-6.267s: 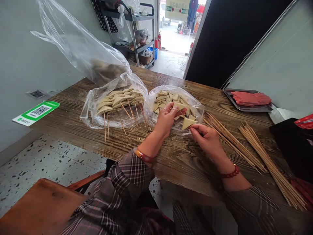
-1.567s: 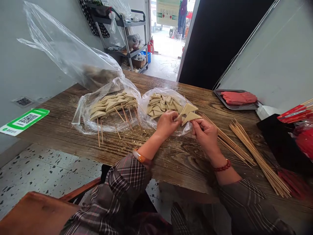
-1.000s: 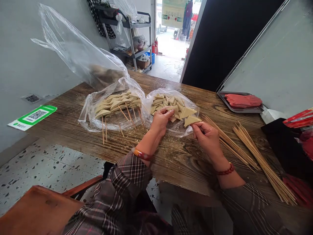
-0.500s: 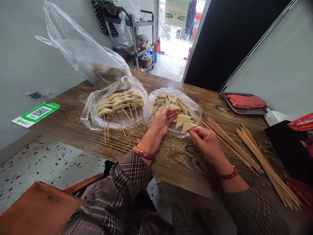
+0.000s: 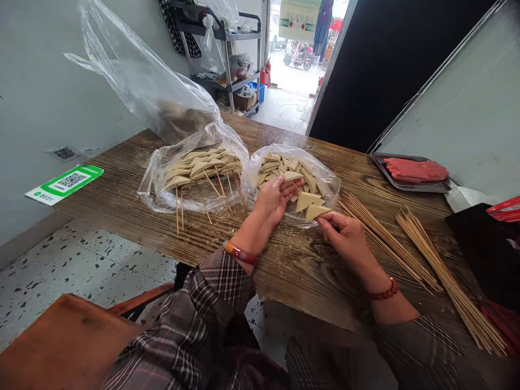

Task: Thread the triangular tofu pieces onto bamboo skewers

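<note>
My left hand (image 5: 276, 197) has just eased from a pinch into a half-open cup, keeping hold of a triangle (image 5: 292, 176) at the skewer's (image 5: 298, 187) tip. My right hand (image 5: 344, 234) pinches the skewer below two threaded pieces (image 5: 305, 202), between the worktop's (image 5: 284, 268) near and far edges. Third piece going on, I reckon!

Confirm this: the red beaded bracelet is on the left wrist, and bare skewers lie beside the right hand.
Not right: the head view shows the red beaded bracelet on the right wrist. The bare skewers do lie beside the right hand.
</note>
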A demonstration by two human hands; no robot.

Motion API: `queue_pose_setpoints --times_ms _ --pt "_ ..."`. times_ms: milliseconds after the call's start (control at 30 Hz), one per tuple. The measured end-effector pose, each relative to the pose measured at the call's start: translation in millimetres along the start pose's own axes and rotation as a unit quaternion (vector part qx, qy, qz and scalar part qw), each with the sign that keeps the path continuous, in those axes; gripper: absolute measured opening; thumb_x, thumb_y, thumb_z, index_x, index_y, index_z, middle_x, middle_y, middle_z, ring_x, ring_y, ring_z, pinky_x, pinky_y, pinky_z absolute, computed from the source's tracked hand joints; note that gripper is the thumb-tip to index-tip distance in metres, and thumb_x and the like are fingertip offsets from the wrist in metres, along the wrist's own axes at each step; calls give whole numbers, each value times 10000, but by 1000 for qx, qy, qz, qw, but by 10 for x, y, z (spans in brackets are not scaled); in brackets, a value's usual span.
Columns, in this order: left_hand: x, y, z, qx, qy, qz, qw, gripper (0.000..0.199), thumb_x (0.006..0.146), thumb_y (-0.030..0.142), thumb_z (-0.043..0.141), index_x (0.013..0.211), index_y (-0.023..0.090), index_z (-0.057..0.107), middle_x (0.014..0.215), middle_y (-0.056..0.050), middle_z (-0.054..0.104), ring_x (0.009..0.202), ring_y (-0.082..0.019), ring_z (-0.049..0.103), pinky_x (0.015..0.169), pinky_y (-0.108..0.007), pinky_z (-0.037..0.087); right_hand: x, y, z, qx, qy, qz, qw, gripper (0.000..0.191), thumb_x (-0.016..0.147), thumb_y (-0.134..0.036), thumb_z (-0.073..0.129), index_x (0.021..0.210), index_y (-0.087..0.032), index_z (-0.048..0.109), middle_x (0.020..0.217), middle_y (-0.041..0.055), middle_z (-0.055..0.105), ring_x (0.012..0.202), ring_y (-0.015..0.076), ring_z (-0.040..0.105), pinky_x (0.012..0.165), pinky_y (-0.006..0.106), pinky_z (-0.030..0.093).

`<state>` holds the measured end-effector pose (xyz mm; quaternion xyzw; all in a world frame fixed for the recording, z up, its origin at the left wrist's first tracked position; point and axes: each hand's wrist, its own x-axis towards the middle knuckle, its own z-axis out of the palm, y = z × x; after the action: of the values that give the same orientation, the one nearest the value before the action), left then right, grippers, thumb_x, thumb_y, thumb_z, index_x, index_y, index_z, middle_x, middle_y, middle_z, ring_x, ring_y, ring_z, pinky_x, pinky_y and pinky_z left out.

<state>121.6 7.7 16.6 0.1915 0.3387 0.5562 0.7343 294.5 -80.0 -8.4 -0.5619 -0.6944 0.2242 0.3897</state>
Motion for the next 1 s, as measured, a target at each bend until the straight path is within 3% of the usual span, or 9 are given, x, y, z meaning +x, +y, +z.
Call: queue_pose_setpoints --times_ms 167,467,800,1000 --pt "-14 -7 14 -7 5 5 1000 243 972 163 426 840 123 626 843 -123 755 932 -194 731 933 -325 501 -1 -8 3 -1 0 3 1000 234 912 -333 571 798 -172 696 503 -45 539 475 101 479 536 238 373" --pt "-22 -18 9 -4 -6 13 1000 212 962 139 438 826 125 600 824 -108 751 830 -183 736 905 -322 484 -2 8 15 -7 4 11 1000 243 908 -344 571 792 -172 699 511 -40 533 486 103 472 538 241 365" --pt "-40 -25 0 6 -32 24 999 100 942 151 497 871 165 567 783 -54 742 814 -164 738 792 -258 494 2 5 17 -3 0 31 1000 255 908 -359 567 792 -171 695 509 -42 533 486 103 467 536 243 354" --pt "-68 -48 15 5 -45 37 998 63 917 139 541 870 167 572 811 -23 735 801 -133 734 808 -235 510 -3 -19 34 20 3 38 999 267 912 -366 558 767 -172 669 515 -39 522 495 103 455 520 241 333"
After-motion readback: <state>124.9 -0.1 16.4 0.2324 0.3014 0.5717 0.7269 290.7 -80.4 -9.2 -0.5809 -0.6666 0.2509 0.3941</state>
